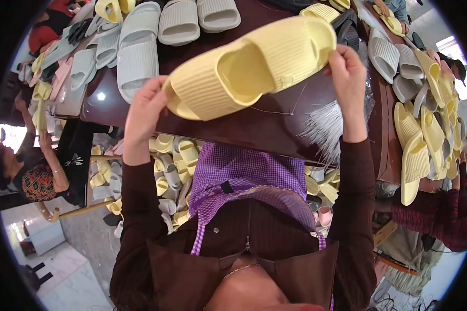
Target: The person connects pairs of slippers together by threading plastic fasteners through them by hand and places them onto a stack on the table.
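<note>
Above the dark-red table (pixel 213 130), two overlapping yellow slippers (pixel 200 80) are held up between the left hand (pixel 144 111) and the right hand (pixel 349 78), fingers pinching either end. Grey slippers (pixel 178 22) sit beyond; below, I can't see whether anything contains the heaped slippers (pixel 188 151).

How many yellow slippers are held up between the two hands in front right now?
2: the left slipper, gripped by the left hand, and the right slipper, gripped by the right hand. No third shows between them.
</note>
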The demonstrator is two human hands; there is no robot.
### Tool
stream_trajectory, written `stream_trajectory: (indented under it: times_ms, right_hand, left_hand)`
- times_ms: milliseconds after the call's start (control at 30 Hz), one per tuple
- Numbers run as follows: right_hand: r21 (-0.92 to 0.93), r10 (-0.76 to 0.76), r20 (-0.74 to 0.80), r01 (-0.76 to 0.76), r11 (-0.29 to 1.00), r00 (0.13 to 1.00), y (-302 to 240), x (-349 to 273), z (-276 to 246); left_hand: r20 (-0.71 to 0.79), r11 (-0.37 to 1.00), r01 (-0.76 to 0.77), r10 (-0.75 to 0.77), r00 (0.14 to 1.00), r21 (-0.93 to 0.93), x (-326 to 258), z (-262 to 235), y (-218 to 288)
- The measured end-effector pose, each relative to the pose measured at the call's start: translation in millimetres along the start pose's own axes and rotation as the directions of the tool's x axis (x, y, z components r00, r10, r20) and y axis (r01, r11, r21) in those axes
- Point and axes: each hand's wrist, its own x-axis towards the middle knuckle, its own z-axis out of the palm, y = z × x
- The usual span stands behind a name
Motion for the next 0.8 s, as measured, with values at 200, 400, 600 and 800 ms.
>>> stream_trajectory:
  times_ms: [200, 400, 600, 800]
  right_hand:
    - [0.108, -0.097, -0.16, 0.115, 0.987, 0.982, -25.2, -0.1, -14.8]
    - [0.04, -0.082, -0.568, 0.126, 0.991, 0.819, 8.3, 9.5, -109.3]
    - [-0.353, -0.078, -0.595, -0.173, 0.919, 0.8, 34.0, -25.8, -150.9]
    - [-0.469, -0.134, -0.269, -0.008, 0.883, 0.954, 59.5, -40.2, -73.8]
  left_hand:
    - [-0.012, 0.949, -0.263, 0.269, 0.963, 0.172, 1.7, -9.8, 50.5]
    - [-0.409, 0.945, -0.298, 0.328, 0.852, 0.137, -17.3, -100.6, 57.3]
    - [-0.471, 0.967, -0.252, 0.234, 0.85, 0.025, -37.8, -180.1, 38.9]
    - [-0.487, 0.958, -0.286, 0.252, 0.836, 0.004, -24.7, -165.5, 58.3]
